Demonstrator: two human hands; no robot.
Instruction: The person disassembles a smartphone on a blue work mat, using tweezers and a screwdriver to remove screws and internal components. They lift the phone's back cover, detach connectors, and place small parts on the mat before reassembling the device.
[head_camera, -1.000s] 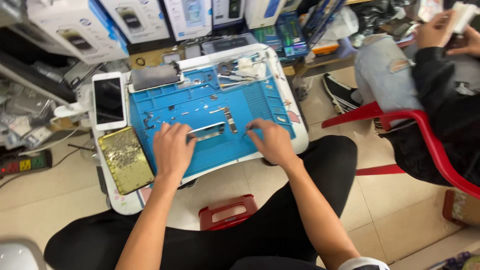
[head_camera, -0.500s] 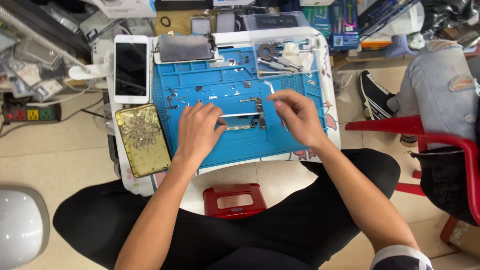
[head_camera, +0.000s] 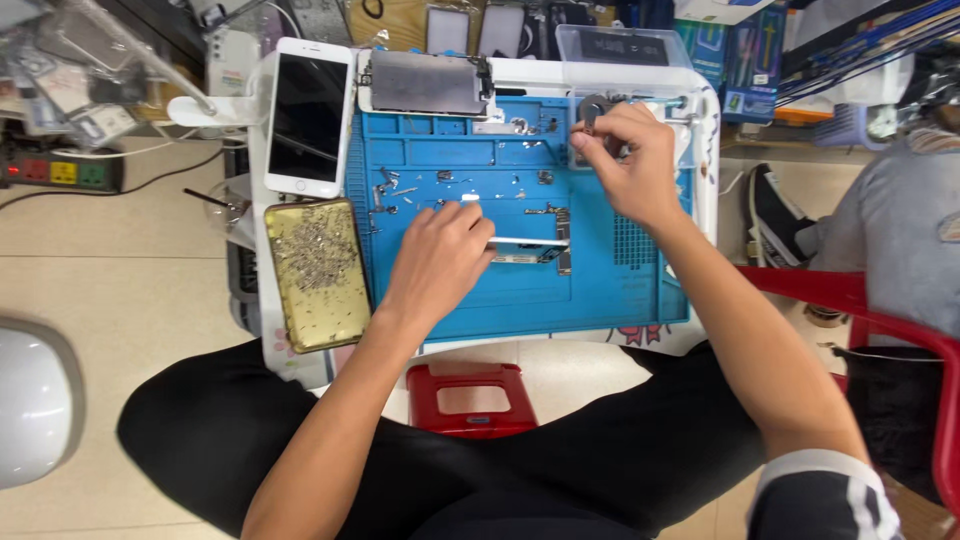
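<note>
Metal frame (head_camera: 530, 248) lies under left grip (head_camera: 440, 262), seemingly touching fingertips.

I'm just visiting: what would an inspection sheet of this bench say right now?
Surface: blue mat on a white tray.
Job's things: thin metal frame under the left hand; right hand pinches a small part, kind unclear.
Clutter: white phone, gold tray of screws, loose metal bits.
Grips: both hands bare, working.
Cables: power strip with leads at left.
Surroundings: red stool, another person on a red chair.
</note>
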